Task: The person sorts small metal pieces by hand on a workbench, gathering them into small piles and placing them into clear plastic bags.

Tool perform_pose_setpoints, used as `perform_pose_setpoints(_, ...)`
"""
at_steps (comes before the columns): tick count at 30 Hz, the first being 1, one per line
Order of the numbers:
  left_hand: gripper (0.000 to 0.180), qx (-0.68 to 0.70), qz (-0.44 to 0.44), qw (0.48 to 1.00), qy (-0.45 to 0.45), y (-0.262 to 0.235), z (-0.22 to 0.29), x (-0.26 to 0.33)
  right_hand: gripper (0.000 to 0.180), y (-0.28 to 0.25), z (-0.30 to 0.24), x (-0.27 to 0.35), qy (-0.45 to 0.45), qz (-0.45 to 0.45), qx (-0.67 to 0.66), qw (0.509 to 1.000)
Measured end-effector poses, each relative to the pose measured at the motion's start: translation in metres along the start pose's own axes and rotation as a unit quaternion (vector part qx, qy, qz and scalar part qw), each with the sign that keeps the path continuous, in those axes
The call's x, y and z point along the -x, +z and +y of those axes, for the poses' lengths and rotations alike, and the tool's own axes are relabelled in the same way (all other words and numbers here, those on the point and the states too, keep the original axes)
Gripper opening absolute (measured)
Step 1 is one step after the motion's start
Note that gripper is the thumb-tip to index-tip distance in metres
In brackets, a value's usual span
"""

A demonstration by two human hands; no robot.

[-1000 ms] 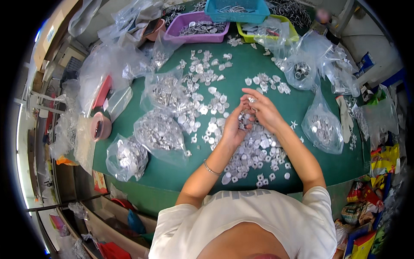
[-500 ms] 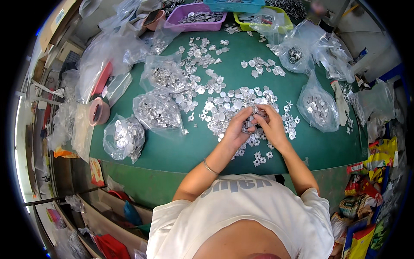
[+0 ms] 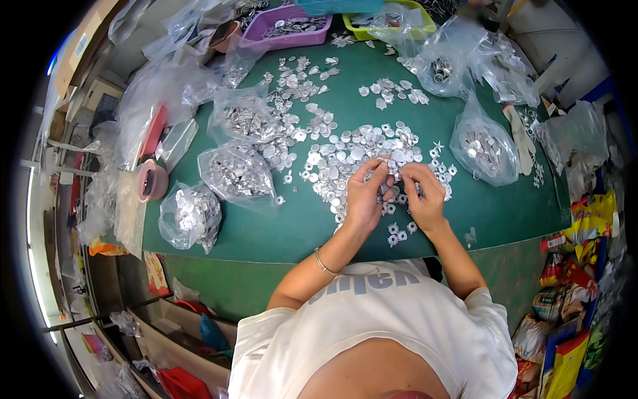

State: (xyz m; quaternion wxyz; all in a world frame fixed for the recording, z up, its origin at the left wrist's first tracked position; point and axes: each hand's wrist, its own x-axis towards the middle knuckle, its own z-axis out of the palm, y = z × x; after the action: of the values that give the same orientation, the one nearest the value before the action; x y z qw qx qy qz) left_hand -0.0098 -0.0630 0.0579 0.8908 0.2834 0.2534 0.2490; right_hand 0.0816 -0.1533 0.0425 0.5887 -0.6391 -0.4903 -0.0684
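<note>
My left hand (image 3: 366,195) and my right hand (image 3: 423,193) meet over a heap of small silver metal discs (image 3: 359,156) spread on a green table (image 3: 505,206). The fingertips of both hands pinch small silver pieces between them, close together and just above the heap. A thin bracelet circles my left wrist. More loose discs lie right under and in front of my hands, near the table's front edge.
Clear plastic bags of silver pieces lie at the left (image 3: 236,173), the front left (image 3: 189,214) and the right (image 3: 484,147). A purple tray (image 3: 286,30) and a green tray (image 3: 389,23) stand at the back. A tape roll (image 3: 151,181) sits at the left edge.
The view has shifted, so the table sits higher in the picture. My hands stay together over the heap, now nearer the table's front edge, still working small pieces.
</note>
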Motion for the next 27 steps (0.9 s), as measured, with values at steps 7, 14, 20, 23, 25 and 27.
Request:
perform_pose_setpoints(7,0.022,-0.007,0.006,1.000,0.023,0.005,-0.006,0.002,0.019,0.000,-0.003,0.006,0.286,-0.019,-0.284,0.915)
perform_pose_setpoints(14,0.017,-0.066,0.015,0.996,0.056,0.007,-0.006,0.007,0.018,-0.007,-0.008,0.002,0.344,-0.036,-0.336,0.876)
perform_pose_setpoints(20,0.020,-0.421,-0.023,0.841,0.340,0.002,0.000,0.006,0.018,-0.021,-0.024,-0.012,0.202,-0.053,-0.082,0.975)
perform_pose_setpoints(23,0.023,-0.471,-0.045,0.790,0.390,0.007,0.001,0.010,0.020,-0.023,-0.031,-0.015,0.177,-0.057,-0.033,0.982)
perform_pose_setpoints(25,0.024,-0.497,-0.066,0.752,0.428,0.008,0.000,0.010,0.023,-0.025,-0.028,-0.012,0.187,-0.069,-0.031,0.979)
perform_pose_setpoints(27,0.025,-0.502,-0.082,0.736,0.446,0.008,0.001,0.007,0.025,-0.025,-0.023,-0.008,0.268,-0.039,-0.178,0.946)
